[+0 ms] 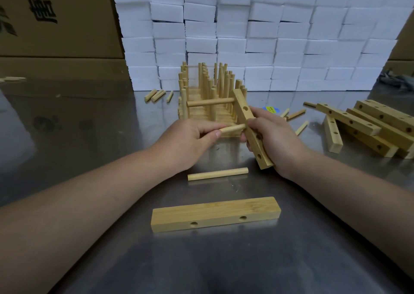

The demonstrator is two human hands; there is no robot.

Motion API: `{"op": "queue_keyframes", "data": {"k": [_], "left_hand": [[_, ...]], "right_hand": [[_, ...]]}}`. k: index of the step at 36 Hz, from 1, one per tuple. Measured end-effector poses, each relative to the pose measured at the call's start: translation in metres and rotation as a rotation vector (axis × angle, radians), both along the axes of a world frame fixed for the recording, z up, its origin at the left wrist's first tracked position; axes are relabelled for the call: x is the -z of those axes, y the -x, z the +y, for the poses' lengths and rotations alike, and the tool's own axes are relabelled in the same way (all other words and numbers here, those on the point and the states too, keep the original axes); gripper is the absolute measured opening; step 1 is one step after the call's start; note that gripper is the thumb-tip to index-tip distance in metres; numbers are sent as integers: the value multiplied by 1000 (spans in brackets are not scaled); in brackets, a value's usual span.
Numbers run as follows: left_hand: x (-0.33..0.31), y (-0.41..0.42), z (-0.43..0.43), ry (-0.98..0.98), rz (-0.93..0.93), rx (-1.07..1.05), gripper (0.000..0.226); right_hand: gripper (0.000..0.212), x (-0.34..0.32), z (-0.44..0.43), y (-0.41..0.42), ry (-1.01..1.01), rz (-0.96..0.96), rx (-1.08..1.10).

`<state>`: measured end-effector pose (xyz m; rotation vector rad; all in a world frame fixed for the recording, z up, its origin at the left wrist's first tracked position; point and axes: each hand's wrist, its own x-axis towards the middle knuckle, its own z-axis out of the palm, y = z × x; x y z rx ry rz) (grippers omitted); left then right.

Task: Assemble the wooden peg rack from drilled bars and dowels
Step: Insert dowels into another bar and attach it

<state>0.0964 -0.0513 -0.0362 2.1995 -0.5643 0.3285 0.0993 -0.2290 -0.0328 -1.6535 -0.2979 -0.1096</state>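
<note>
Left hand (188, 141) is pinching a dowel (233, 128) by its back end, right hand (275, 137) is gripping the bar (244, 105) mid-length. Both looking light, stiff, kinda slick imo.

White foam blocks (268, 36) stacked behind steel table (78, 126), cardboard boxes (56, 25) left

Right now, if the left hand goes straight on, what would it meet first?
Probably the drilled bar held by the right hand; the dowel in the left hand seems to touch it.
</note>
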Motion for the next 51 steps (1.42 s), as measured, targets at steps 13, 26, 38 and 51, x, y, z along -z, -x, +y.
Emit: {"op": "queue_keyframes", "data": {"k": [13, 26, 38, 51], "left_hand": [[-6, 7, -2, -65, -84, -38, 20], [-7, 10, -7, -6, -30, -46, 28], [-15, 0, -7, 230, 304, -13, 37], [-21, 2, 5, -497, 386, 206, 18]], "right_hand": [[24, -2, 5, 6, 96, -83, 102], [19, 0, 9, 9, 174, -123, 131], [25, 3, 8, 6, 49, -84, 147], [22, -2, 0, 1, -149, -26, 256]]}}
